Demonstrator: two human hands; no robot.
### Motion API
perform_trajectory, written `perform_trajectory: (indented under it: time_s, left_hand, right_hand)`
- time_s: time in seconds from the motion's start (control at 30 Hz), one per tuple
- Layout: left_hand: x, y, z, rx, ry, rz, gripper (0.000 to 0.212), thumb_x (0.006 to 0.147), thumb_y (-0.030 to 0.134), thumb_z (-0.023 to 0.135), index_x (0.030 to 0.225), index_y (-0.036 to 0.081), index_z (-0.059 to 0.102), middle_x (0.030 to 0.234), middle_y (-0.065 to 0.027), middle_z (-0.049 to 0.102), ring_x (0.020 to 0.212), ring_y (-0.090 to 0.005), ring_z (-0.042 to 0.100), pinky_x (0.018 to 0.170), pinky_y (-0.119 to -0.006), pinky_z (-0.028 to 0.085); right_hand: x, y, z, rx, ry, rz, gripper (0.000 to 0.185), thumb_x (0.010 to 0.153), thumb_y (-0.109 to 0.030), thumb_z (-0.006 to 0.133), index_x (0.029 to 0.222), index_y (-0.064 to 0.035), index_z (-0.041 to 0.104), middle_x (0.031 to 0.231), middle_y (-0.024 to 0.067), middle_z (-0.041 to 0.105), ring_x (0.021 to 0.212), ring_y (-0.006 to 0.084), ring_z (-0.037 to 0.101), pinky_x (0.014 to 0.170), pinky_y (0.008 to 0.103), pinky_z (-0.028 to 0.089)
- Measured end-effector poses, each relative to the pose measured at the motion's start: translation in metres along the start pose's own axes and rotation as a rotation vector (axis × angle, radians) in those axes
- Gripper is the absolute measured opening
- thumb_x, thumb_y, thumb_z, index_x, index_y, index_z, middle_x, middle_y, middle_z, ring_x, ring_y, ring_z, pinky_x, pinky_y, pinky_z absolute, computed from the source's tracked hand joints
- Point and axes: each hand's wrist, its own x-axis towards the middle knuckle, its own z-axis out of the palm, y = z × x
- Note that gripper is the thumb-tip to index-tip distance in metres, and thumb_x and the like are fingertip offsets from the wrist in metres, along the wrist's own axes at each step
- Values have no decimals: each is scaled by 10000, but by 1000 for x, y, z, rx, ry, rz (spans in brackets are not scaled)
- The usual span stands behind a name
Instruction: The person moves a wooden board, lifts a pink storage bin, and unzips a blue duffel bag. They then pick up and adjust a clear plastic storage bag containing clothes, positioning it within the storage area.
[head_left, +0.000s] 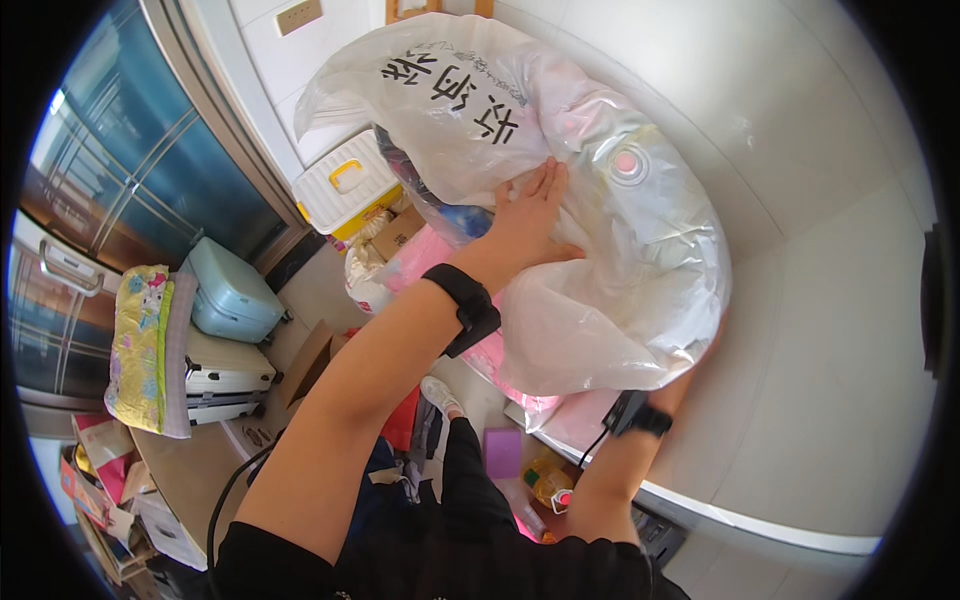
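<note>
A large, bulging clear plastic storage bag (660, 225) stands before me against the wall, with soft bedding-like stuff inside. It bears black writing and has a round valve with a pink centre (626, 163). My left hand (531, 217) lies on the bag's loose, folded plastic, fingers spread and thumb apart. The right forearm (611, 487) reaches up along the bag's near right side. Most of my right hand is hidden behind the plastic, so its grip does not show. Each wrist wears a black band with a small device. Pink packed fabric (487, 352) lies beneath the bag.
A white-lidded box with yellow handles (349, 184) sits beyond the bag. To the left are a light blue suitcase (232, 292), a white suitcase (225, 367) and folded quilts (142, 352). An oil bottle (549, 480) and purple box (502, 452) are by my feet.
</note>
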Motion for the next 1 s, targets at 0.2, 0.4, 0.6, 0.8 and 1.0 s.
perform_trajectory:
  time_s: [0.2, 0.4, 0.6, 0.8, 1.0]
  left_hand:
    - [-18, -24, 20, 24, 157, 90, 1141, 629, 623, 720, 1455, 19, 216, 1500, -193, 269, 1399, -273, 260, 1032, -573, 220]
    - [-8, -25, 2, -23, 140, 162, 1031, 650, 551, 741, 1436, 66, 283, 1482, -145, 328, 1367, -263, 322, 995, -557, 276]
    - [-28, -20, -26, -93, 278, 517, 602, 735, 343, 717, 1264, 119, 537, 1397, -134, 443, 1286, -277, 422, 1006, -423, 367]
    - [-109, -75, -99, 217, 779, 220, 737, 647, 136, 827, 1298, 64, 488, 1316, -136, 477, 1130, -260, 513, 904, -338, 436]
    - [-98, -149, -70, -165, 415, -278, 1058, 550, 413, 878, 1384, 31, 349, 1300, -181, 468, 1246, -365, 384, 1046, -427, 322]
  right_hand:
    - [-40, -79, 13, -170, 166, -122, 544, 921, -115, 481, 1417, 9, 296, 1444, 180, 341, 1329, 298, 355, 1062, 428, 323]
    - [-53, -91, 43, -1200, -426, -645, 628, 727, -229, 715, 1324, -265, 526, 1478, 98, 318, 1367, 381, 265, 1037, 651, 233]
    - [-7, -7, 40, -1345, -176, -598, 782, 707, -227, 738, 1400, -364, 403, 1506, 66, 285, 1372, 350, 265, 1036, 675, 197]
    - [12, 0, 42, -1137, -4, -604, 771, 748, -190, 724, 1425, -208, 356, 1463, 90, 341, 1320, 313, 365, 1025, 580, 305]
    - [1, -23, 21, -1200, 345, -527, 1044, 616, -261, 851, 1433, -49, 235, 1404, 227, 354, 1267, 387, 390, 1016, 520, 340]
